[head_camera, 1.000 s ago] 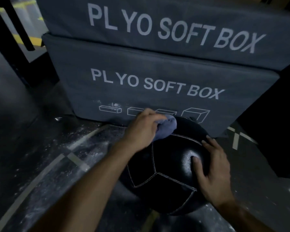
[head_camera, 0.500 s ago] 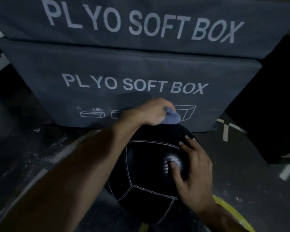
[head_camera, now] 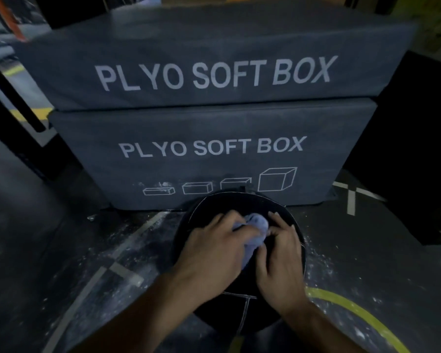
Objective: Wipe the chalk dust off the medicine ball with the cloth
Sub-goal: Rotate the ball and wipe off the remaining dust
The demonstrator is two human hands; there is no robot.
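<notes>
A black medicine ball (head_camera: pixel 229 202) with thin white seams sits on the dark floor just in front of the lower plyo box. A light blue cloth (head_camera: pixel 255 231) lies bunched on top of the ball between my two hands. My left hand (head_camera: pixel 211 253) grips the cloth from the left, fingers curled over it. My right hand (head_camera: pixel 280 256) lies on the ball's top right and touches the cloth's right edge, its fingers bent around it. The ball's upper middle is hidden under both hands.
Two stacked grey boxes marked PLYO SOFT BOX (head_camera: pixel 214 149) stand directly behind the ball. White chalk dust (head_camera: pixel 148 240) speckles the floor on both sides. A yellow curved line (head_camera: pixel 354 309) and grey tape lines (head_camera: pixel 92 284) mark the floor. A black block (head_camera: pixel 405 154) stands at right.
My left hand has drawn the cloth back from the ball's far top to its upper middle. My right hand has slid from the ball's right side up against the cloth. The view has tilted.
</notes>
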